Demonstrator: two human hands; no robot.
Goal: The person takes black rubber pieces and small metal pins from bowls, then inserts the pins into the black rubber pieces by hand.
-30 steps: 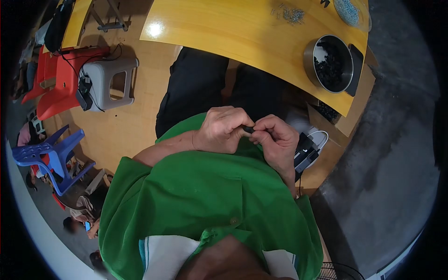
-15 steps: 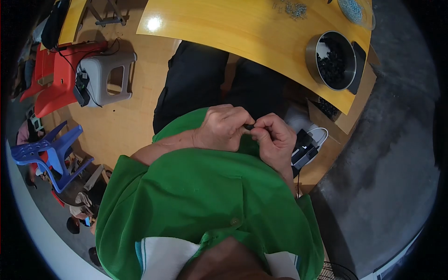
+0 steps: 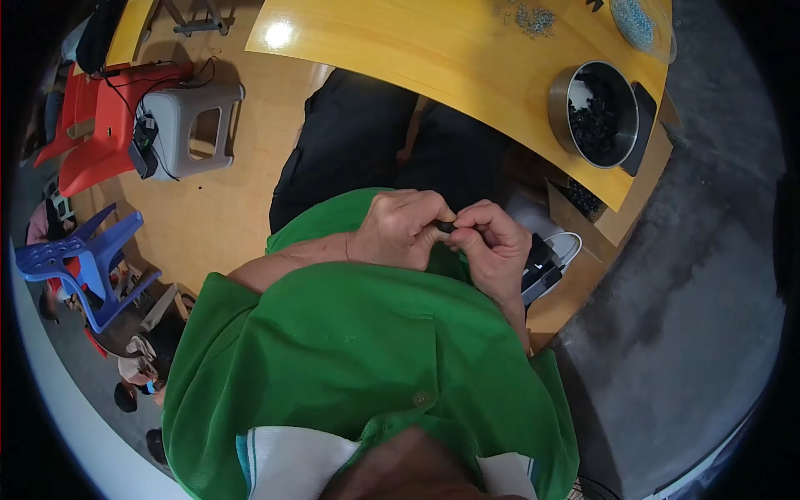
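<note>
Close to the green shirt, over my lap, both hands meet around a small black piece (image 3: 447, 226). My left hand (image 3: 400, 227) is closed, its thumb and forefinger on the left end of the piece. From the other side, the fingertips of my right hand (image 3: 495, 248) pinch its right end. The piece is short and dark, and the fingers cover much of it, so its exact kind does not show. On the yellow table, a metal bowl (image 3: 562, 108) holds many small black pieces.
Small shiny parts (image 3: 533, 20) lie on the yellow table (image 3: 417, 50), with a clear container (image 3: 637, 25) of bluish parts at its corner. Below stands an open cardboard box (image 3: 621, 217). To the left are a grey stool (image 3: 190, 150), a red chair (image 3: 108, 137) and a blue stool (image 3: 104, 258).
The view has shifted slightly. Both hands stay together on the small black piece, with barely any change in the fingers.
</note>
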